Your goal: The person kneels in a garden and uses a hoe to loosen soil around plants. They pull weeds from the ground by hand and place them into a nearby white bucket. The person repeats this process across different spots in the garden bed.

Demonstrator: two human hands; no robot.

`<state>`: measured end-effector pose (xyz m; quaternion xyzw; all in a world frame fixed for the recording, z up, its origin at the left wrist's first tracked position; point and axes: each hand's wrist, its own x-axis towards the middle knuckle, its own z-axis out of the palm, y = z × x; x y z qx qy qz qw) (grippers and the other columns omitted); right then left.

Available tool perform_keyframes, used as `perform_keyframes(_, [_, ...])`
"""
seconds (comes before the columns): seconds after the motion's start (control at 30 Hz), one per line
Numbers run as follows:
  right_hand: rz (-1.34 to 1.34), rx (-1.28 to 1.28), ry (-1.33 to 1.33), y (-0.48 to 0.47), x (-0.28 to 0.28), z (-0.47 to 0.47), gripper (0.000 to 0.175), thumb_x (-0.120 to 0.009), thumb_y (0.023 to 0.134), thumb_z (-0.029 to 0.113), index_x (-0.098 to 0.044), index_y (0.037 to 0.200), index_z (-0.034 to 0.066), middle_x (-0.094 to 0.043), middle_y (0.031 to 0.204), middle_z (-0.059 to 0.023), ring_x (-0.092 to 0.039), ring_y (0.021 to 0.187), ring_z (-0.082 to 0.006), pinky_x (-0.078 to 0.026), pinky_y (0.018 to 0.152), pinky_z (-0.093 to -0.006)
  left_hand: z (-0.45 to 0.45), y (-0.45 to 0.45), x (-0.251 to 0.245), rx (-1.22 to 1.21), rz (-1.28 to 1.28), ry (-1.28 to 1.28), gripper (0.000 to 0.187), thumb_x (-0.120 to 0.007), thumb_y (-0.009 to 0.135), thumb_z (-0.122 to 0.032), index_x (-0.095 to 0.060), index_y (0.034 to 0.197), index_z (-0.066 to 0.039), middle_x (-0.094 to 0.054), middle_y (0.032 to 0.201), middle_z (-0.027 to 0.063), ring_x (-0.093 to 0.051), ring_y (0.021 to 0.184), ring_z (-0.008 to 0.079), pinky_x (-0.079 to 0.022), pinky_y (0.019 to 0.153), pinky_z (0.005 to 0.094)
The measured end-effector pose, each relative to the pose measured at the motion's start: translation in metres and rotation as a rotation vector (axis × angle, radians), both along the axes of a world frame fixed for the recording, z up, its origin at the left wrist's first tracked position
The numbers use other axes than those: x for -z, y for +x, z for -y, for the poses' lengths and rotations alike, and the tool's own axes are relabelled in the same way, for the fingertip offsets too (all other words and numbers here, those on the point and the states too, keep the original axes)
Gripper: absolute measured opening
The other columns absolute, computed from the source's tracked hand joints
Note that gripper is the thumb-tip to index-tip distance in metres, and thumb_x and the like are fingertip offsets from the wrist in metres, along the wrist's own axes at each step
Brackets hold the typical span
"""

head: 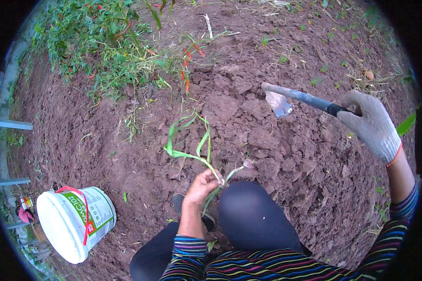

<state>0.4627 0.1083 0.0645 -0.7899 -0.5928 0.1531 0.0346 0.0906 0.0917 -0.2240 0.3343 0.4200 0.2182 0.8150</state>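
My bare left hand [201, 188] pinches a leafy green plant [186, 154] near its pale base, just beside my knee. Its long bent leaves spread up and to the left. A second stalk with a small pale purplish bulb [248, 163] points up to the right from the same spot; whether it is held too, I cannot tell. My right hand [372, 123], in a grey knit glove with an orange cuff edge, grips the handle of a small hoe [302, 97]. The hoe's metal blade [278, 104] hangs over or touches the loose brown soil [228, 109].
A white plastic bucket [61, 224] with a red handle and a white lid is at the lower left. Pepper plants [91, 45] with red chillies lie or grow at the upper left. Grey bars [10, 123] line the left edge. Small weeds dot the upper right.
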Motion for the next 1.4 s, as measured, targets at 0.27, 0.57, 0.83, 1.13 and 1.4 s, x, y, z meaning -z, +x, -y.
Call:
perform_keyframes(0.27, [-0.001, -0.078, 0.066, 0.005, -0.001, 0.004, 0.022, -0.066, 0.077, 0.022, -0.061, 0.084, 0.0018, -0.055, 0.070, -0.0125, -0.056, 0.066, -0.0230, -0.042, 0.061, -0.0361, -0.056, 0.006, 0.036, 0.150, -0.400, 0.069, 0.020, -0.063, 0.089, -0.017, -0.064, 0.104, -0.005, -0.067, 0.094, 0.0014, -0.060, 0.083, 0.0104, -0.047, 0.075, 0.0261])
perform_keyframes(0.57, [-0.062, -0.037, 0.100, 0.029, 0.018, 0.034, 0.020, -0.066, 0.075, 0.018, -0.061, 0.086, 0.0018, -0.052, 0.063, -0.0095, -0.052, 0.058, -0.0190, -0.040, 0.056, -0.0334, -0.065, -0.012, 0.005, 0.023, -0.375, 0.284, 0.020, -0.059, 0.090, -0.012, -0.066, 0.105, -0.002, -0.067, 0.095, 0.0043, -0.059, 0.086, 0.0130, -0.048, 0.078, 0.0281])
perform_keyframes(0.83, [-0.006, -0.088, 0.159, 0.039, 0.029, 0.046, 0.017, -0.067, 0.074, 0.014, -0.061, 0.086, 0.0026, -0.050, 0.061, -0.0093, -0.049, 0.055, -0.0169, -0.038, 0.053, -0.0332, -0.068, -0.015, 0.002, -0.079, -0.104, 0.135, 0.019, -0.064, 0.088, -0.014, -0.066, 0.103, -0.004, -0.066, 0.090, 0.0031, -0.058, 0.075, 0.0105, -0.046, 0.063, 0.0240])
perform_keyframes(1.13, [0.020, -0.099, 0.133, 0.034, 0.024, 0.040, 0.019, -0.067, 0.075, 0.015, -0.060, 0.087, 0.0018, -0.050, 0.061, -0.0099, -0.050, 0.056, -0.0181, -0.039, 0.053, -0.0340, -0.109, 0.035, 0.024, -0.064, -0.182, 0.244, 0.020, -0.059, 0.092, -0.015, -0.062, 0.109, -0.004, -0.068, 0.092, 0.0070, -0.057, 0.066, 0.0092, -0.046, 0.057, 0.0222])
perform_keyframes(1.4, [0.021, 0.045, 0.030, 0.003, 0.013, 0.027, 0.020, -0.067, 0.074, 0.011, -0.058, 0.089, 0.0015, -0.049, 0.058, -0.0126, -0.051, 0.051, -0.0213, -0.039, 0.051, -0.0347, -0.167, 0.121, 0.079, 0.078, -0.576, 0.595, 0.011, -0.059, 0.090, -0.012, -0.066, 0.098, -0.009, -0.062, 0.076, 0.0004, -0.054, 0.060, 0.0066, -0.041, 0.045, 0.0245])
